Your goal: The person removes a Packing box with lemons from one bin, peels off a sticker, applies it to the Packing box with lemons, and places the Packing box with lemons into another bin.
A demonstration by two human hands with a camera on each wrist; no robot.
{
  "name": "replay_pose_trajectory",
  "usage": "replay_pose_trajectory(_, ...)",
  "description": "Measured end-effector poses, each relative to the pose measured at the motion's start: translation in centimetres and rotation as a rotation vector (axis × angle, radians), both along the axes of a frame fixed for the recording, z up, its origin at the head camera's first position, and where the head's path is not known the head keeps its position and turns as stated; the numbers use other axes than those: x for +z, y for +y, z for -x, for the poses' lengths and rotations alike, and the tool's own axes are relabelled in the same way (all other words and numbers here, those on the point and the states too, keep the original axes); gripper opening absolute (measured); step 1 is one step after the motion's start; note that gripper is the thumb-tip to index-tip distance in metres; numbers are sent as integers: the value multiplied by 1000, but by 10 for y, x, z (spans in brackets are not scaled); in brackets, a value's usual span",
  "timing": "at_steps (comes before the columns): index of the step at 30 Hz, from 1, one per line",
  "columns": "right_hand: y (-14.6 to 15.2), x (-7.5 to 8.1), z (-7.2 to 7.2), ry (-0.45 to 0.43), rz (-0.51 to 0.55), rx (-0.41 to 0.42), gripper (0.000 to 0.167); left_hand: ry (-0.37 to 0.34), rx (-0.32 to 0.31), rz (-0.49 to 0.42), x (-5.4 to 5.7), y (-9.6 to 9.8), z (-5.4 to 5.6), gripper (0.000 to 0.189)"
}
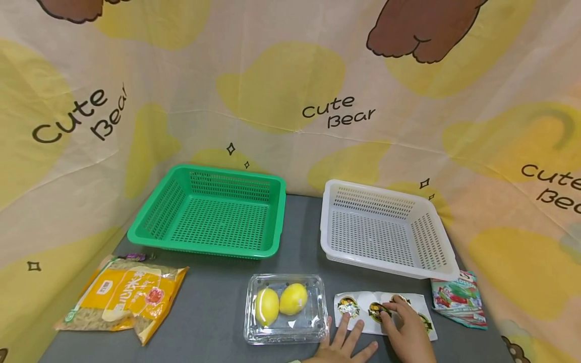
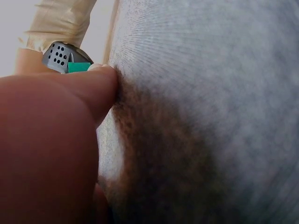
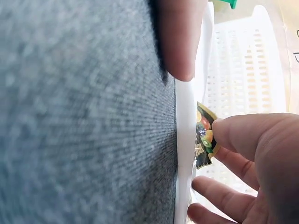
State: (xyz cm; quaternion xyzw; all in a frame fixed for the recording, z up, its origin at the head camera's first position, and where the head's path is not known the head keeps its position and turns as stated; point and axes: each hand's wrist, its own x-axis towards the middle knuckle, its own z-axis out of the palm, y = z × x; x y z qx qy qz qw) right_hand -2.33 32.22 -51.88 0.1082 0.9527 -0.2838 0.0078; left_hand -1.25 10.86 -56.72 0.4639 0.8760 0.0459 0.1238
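A white sheet of round fruit-printed stickers (image 1: pixel 369 296) lies on the grey table in front of me. My right hand (image 1: pixel 406 330) pinches one sticker (image 3: pixel 205 133) between thumb and forefinger, its edge raised from the backing in the right wrist view. Spread and straight, the fingers of my left hand (image 1: pixel 342 348) rest at the sheet's near edge, with the forefinger beside a clear plastic box (image 1: pixel 313 322). Inside that box sit two yellow lemons, the left one (image 1: pixel 267 306) tilted near the right one (image 1: pixel 293 298).
Behind are a green basket (image 1: pixel 209 249) at left and a white basket (image 1: pixel 376 262) at right. An orange-yellow food bag (image 1: pixel 131 297) lies far left, with a small purple packet (image 1: pixel 135 257) behind it. A teal-and-red packet (image 1: pixel 458 300) lies at right. Printed cloth walls surround the table.
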Motion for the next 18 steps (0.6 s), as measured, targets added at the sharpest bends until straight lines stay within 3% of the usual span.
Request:
replay_pose_trajectory(5,0,3,-4,20,7,-6,25,29,1,0,-1,0,-1,75)
replay_pose_trajectory(12,-1,5,-4,-22,-10,-45,17,50,-10,-9,-1,-2,-1,75)
replay_pose_trajectory(18,-1,8,-6,-24,-14,-54,18,121,-6,-16,-1,-4,-3,76)
